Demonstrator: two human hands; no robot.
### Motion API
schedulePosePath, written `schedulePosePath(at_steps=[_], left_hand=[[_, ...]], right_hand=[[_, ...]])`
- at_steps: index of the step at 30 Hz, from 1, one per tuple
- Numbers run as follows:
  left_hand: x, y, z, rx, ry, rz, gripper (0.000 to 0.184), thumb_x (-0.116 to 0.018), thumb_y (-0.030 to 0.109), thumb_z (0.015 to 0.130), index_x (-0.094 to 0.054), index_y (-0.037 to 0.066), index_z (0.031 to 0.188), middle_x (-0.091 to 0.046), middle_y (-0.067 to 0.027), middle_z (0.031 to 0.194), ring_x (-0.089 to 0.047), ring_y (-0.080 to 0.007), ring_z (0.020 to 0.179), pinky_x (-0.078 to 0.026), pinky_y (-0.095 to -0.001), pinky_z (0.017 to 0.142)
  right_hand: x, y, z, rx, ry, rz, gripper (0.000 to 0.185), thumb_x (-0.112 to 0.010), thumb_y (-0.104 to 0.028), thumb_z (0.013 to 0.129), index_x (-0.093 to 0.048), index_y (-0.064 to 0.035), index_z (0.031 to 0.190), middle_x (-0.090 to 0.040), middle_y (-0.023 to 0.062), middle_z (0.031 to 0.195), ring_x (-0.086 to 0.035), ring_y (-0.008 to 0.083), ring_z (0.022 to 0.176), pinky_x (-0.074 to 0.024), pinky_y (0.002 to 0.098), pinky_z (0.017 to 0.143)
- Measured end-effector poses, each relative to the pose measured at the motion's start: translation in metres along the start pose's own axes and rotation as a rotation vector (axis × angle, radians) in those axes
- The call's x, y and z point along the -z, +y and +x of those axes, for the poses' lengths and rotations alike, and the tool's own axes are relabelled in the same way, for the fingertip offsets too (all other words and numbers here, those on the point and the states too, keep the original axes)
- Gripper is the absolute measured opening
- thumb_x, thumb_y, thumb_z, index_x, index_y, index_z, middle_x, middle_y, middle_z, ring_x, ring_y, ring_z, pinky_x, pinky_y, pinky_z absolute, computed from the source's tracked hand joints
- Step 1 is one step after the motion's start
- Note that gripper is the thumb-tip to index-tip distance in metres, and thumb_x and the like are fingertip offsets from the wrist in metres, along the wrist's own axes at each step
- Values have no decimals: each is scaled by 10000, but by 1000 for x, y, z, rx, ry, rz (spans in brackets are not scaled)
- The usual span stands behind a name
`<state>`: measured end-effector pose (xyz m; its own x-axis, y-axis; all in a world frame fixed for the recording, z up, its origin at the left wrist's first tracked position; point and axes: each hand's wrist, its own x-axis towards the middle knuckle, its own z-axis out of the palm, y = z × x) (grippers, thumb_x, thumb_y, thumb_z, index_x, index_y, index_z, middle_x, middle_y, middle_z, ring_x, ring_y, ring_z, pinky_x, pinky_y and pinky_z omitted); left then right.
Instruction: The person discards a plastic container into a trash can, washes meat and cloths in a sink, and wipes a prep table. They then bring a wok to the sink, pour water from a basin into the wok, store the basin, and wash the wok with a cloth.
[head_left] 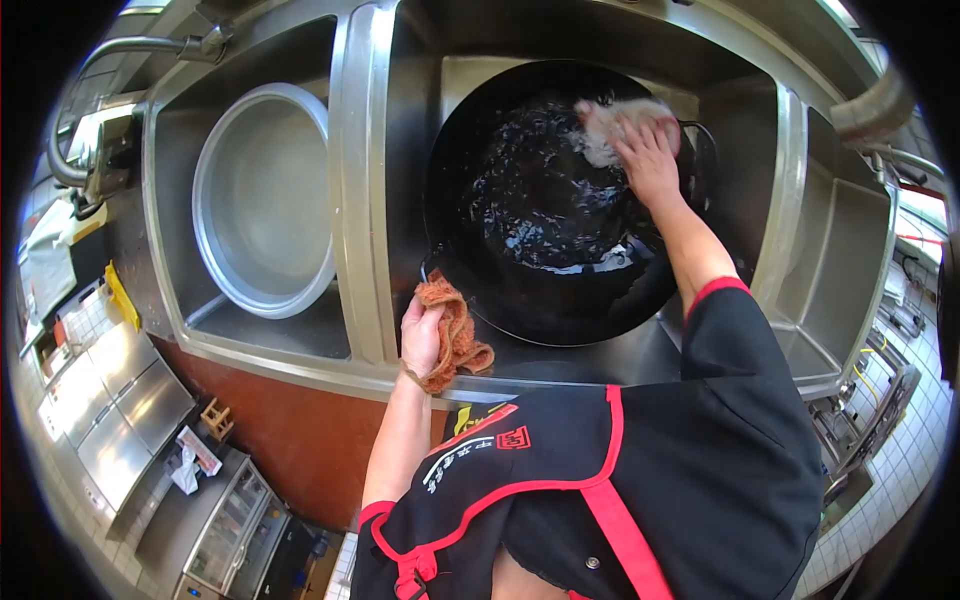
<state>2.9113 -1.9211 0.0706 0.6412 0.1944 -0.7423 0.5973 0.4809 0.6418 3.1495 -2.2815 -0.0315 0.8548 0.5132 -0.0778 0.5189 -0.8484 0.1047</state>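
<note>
A large black wok (pixel 560 310) with water in it sits in the middle basin of a steel sink. My left hand (pixel 420 335) grips an orange-brown cloth (pixel 455 335) at the wok's near left handle, which the cloth partly hides. At the far right side of the wok, my right hand (pixel 648 155) presses on a pale, wet scrubbing cloth (pixel 605 130), its fingers spread over it. Beside that hand, the wok's other looped handle (pixel 703 135) shows. The water is rippled and catches the light.
A round metal basin (pixel 205 215) stands in the left sink compartment (pixel 165 240). Steel dividers (pixel 365 190) separate the compartments, with another sink basin (pixel 825 240) at right. Faucets (pixel 130 44) reach over from the back left and right. Steel cabinets (pixel 150 400) stand on the left.
</note>
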Motion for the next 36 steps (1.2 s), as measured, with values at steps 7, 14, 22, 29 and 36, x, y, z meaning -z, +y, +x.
schedulePosePath(at_steps=[7,14,22,29,36], left_hand=[[3,1,3,-26,-19,-36,238,-517,116,895,-568,27,1109,-616,-51,989,-600,-150,864,-496,-269,756],[4,-2,3,-84,-16,39,241,-524,106,891,-561,27,1115,-605,-39,1014,-579,-139,897,-472,-269,792],[-4,5,-4,-47,35,106,233,-506,62,889,-559,25,1113,-609,-42,1005,-591,-138,887,-486,-266,769],[-5,4,-2,-9,21,26,197,-523,116,906,-564,39,1083,-611,-48,966,-603,-150,829,-508,-273,713],[0,2,3,-41,-3,47,213,-500,122,906,-573,26,1082,-619,-70,992,-605,-176,876,-499,-299,771]], right_hand=[[61,-86,-155,-98,-534,92,449,-485,-309,844,-517,-120,1249,-365,146,1391,-274,382,1303,-208,611,1014],[-7,-247,-122,477,-467,913,439,-366,-363,915,-458,-85,1242,-286,171,1414,-327,417,1261,-220,614,1022],[-4,-165,60,109,-194,277,427,-442,-401,889,-456,-238,1284,-209,34,1485,-289,272,1303,-194,698,973],[-16,-30,0,-29,-89,-48,464,-541,-238,814,-481,-286,1271,-333,-27,1405,-356,242,1258,-301,550,984],[40,-14,-114,-132,-438,-51,172,-536,-176,786,-653,-141,908,-550,59,957,-539,216,978,-458,375,789]])
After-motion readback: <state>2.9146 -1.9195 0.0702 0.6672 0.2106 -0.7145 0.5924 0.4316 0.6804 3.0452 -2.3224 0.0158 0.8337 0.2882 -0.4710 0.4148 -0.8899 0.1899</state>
